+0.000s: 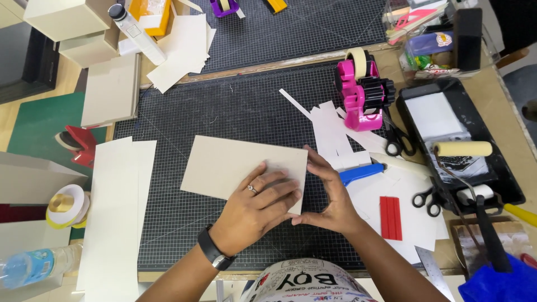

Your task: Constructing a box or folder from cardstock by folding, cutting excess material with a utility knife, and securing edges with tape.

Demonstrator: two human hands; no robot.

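Cardboard sheet (235,165), grey, rectangular, lies flat on the gridded cutting mat (224,106) near its middle. Left hand (254,210) rests palm-down on the sheet's near right part, fingers spread flat, gripping nothing, just pressing. Right hand (330,198) sits at the sheet's right edge, fingers lightly curled, thumb and fingertips touching the edge and near corner; whether it pinches the edge or only steadies it, cannot tell. Long axis runs left to right, tilted slightly, left end farther away, right end nearer. Risk, as a judgement: pressure is all at one end, so the free left end could pivot or slide on the smooth mat. White paper strips (330,134) and a blue-handled knife (361,173) lie just beside the right hand, easily snagged.
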